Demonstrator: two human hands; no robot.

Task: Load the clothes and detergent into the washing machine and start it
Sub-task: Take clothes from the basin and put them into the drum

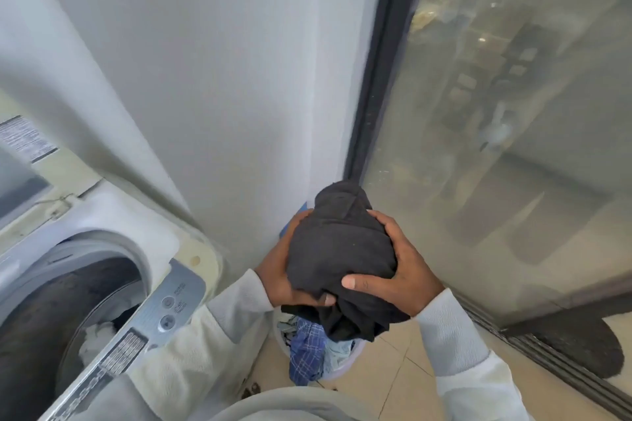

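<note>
A bundled black garment (338, 249) is held between both hands, above the laundry basket (345, 366). My left hand (284, 270) grips its left side and underside. My right hand (400, 270) clasps its right side, thumb across the front. The basket on the floor holds several more clothes, among them a blue checked piece (306, 349). At the lower left stands the top-loading washing machine (191, 280) with its lid (24, 167) raised. Its drum (51, 325) is open, and something white (95, 335) lies inside. The control panel (164, 314) runs along the machine's front edge.
A white wall (222, 96) stands behind the machine and the basket. A dark-framed glass sliding door (496, 147) fills the right side, its track (547, 359) running along the beige floor tiles (393, 372). A dark mat (588, 345) lies beyond the glass.
</note>
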